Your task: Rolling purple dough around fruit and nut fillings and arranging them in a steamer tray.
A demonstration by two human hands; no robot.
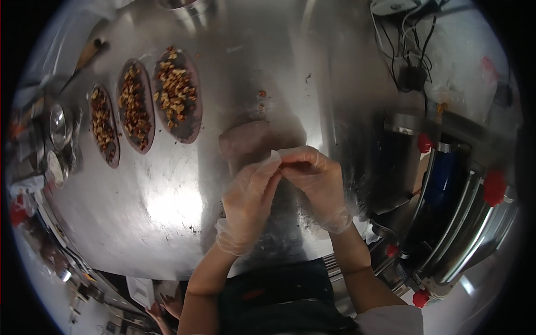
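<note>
My left hand (248,195) and my right hand (317,181), both in clear plastic gloves, meet fingertip to fingertip over the steel table. The fingers of each are pinched together. Whatever is between them, perhaps only loose glove film, is too small to make out. Just beyond the hands lies a smooth pinkish-purple piece of dough (245,139), partly hidden by my left hand. At the far left, three flat oval dough pieces lie side by side: a left oval (114,158), a middle oval (144,146) and a right oval (192,131), each topped with chopped nuts.
A few crumbs (262,95) are scattered beyond the dough. A wooden-handled tool (88,54) and clear bowls (60,124) are at the left edge. A machine with red knobs (494,188) stands right, below tangled cables (410,56). Another person's hands (170,304) are at lower left beside a white tray (139,291).
</note>
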